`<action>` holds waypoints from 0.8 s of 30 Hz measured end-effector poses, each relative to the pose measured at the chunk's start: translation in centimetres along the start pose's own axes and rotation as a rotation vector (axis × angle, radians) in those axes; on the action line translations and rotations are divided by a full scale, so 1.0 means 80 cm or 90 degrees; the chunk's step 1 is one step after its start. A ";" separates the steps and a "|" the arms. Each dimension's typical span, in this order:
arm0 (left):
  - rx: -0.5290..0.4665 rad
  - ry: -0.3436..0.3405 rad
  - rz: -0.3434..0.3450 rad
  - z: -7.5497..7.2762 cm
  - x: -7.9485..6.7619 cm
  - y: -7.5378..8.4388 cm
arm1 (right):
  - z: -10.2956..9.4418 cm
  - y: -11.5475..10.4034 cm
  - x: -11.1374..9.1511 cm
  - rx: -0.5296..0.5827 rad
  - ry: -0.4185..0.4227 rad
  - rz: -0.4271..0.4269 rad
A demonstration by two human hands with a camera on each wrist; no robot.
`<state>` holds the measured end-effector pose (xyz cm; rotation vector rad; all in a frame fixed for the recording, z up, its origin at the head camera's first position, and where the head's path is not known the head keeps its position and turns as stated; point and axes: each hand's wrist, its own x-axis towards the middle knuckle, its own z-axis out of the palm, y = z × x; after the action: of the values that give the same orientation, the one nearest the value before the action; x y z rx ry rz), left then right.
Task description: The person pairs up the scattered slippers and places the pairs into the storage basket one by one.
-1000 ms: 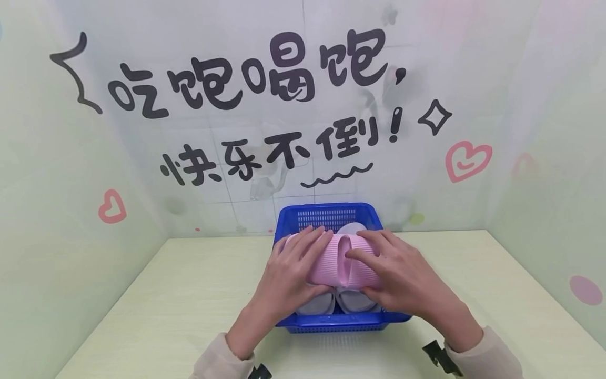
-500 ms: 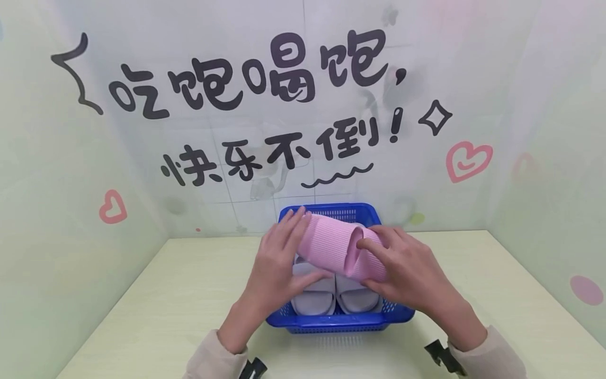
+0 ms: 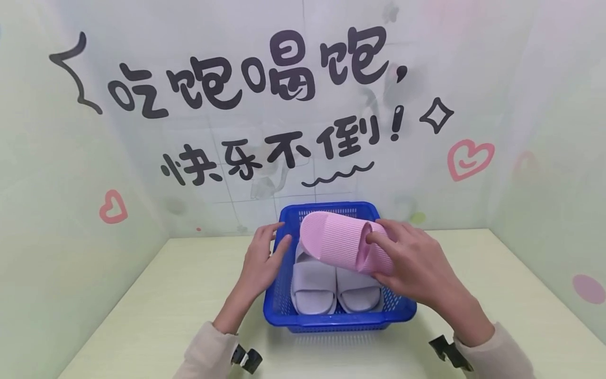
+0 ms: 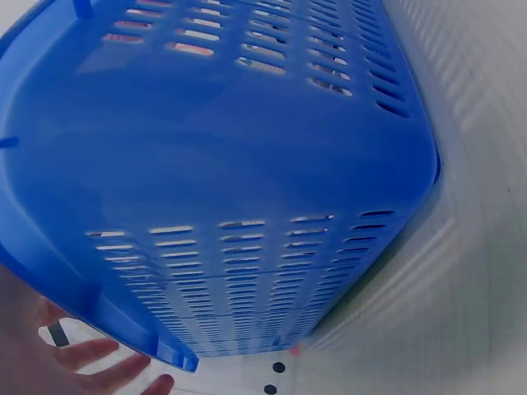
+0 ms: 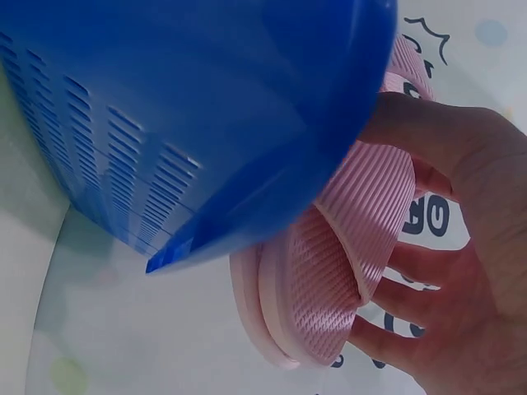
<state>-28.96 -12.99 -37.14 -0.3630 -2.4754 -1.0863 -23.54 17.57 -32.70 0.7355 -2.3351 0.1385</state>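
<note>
In the head view my right hand (image 3: 418, 263) grips a pair of pink slippers (image 3: 340, 242) with ribbed straps, held tilted over a blue plastic basket (image 3: 331, 320). Two soles lie together in the right wrist view, with fingers curled round the slippers (image 5: 370, 197) at the strap. A pair of grey slippers (image 3: 314, 279) sits in the basket, partly covered by the pink ones. Beside the basket's left rim my left hand (image 3: 262, 260) has its fingers spread and holds nothing. The left wrist view shows its fingers (image 4: 119, 372) just outside the basket wall (image 4: 206, 148).
The basket stands on a pale wooden table (image 3: 199, 295), close to the back wall (image 3: 236, 126), which carries black lettering and pink hearts. Side walls rise at the table's left and right edges.
My left hand has let go of the pink slippers and moved left to the basket's rim. The right hand has shifted slightly right with the slippers, which have turned, showing more of the grey pair.
</note>
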 end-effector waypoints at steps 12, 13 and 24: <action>0.025 -0.030 -0.101 0.011 -0.003 -0.018 | -0.001 0.011 0.005 0.010 -0.037 -0.067; 0.027 -0.030 -0.101 0.011 -0.003 -0.019 | -0.001 0.012 0.006 0.008 -0.041 -0.076; 0.043 -0.020 -0.098 0.011 -0.005 -0.019 | -0.003 0.016 0.029 0.034 -0.055 -0.205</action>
<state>-29.45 -13.35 -38.79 -0.1739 -2.5962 -1.0595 -25.50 17.66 -30.91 1.1536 -2.2652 0.0266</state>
